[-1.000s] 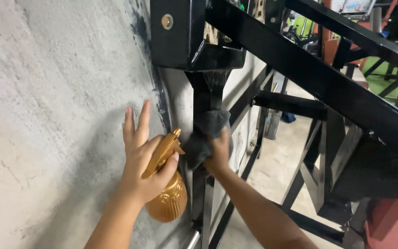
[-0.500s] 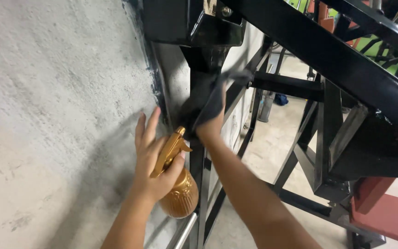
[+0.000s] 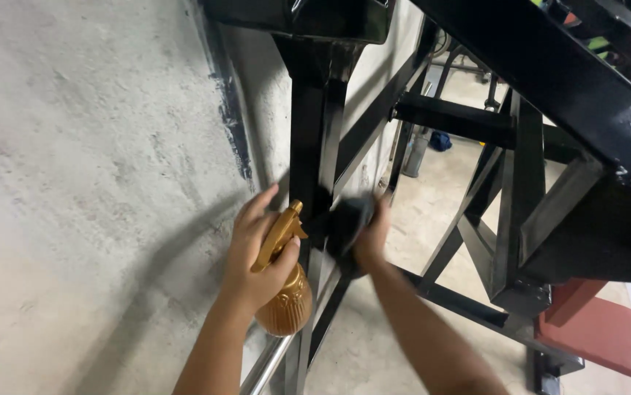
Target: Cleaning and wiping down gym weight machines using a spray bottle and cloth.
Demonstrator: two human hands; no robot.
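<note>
1. Near the centre of the frame, the left hand (image 3: 253, 256) grasps a gold plastic spray bottle (image 3: 284, 292), fingers around its trigger head.
2. Just right of it, the right hand (image 3: 371, 235) is clenched on a dark grey cloth (image 3: 346, 223), pressing it against the black metal upright post (image 3: 314, 146).
3. At left stands a rough grey concrete wall (image 3: 81, 183).
4. At lower right sits a red padded seat (image 3: 601, 340).

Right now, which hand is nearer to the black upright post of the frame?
Right. The right hand presses a dark cloth against the black post. The left hand holds a gold spray bottle just left of the post.
</note>
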